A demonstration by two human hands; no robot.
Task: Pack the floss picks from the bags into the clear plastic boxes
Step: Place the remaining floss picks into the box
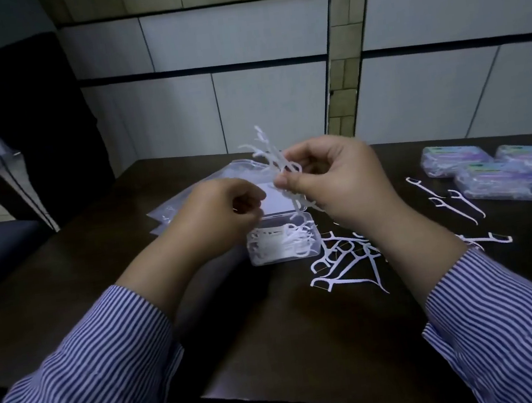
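The right hand (339, 179) is pinching a loose bunch of floss picks (274, 158) between thumb and curled fingers, holding it up just over the far side of the open clear box (283, 241). The left hand (222, 210) is hovering beside it, fingers curled in; whether they are gripping anything, I cannot tell. More picks (345, 262) are lying scattered on the dark table (274, 334), just right of the box.

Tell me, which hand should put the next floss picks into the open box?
Probably the right hand: it already pinches a bunch of floss picks just above the open clear box. The left hand looks curled beside the box, with no picks visible in it.
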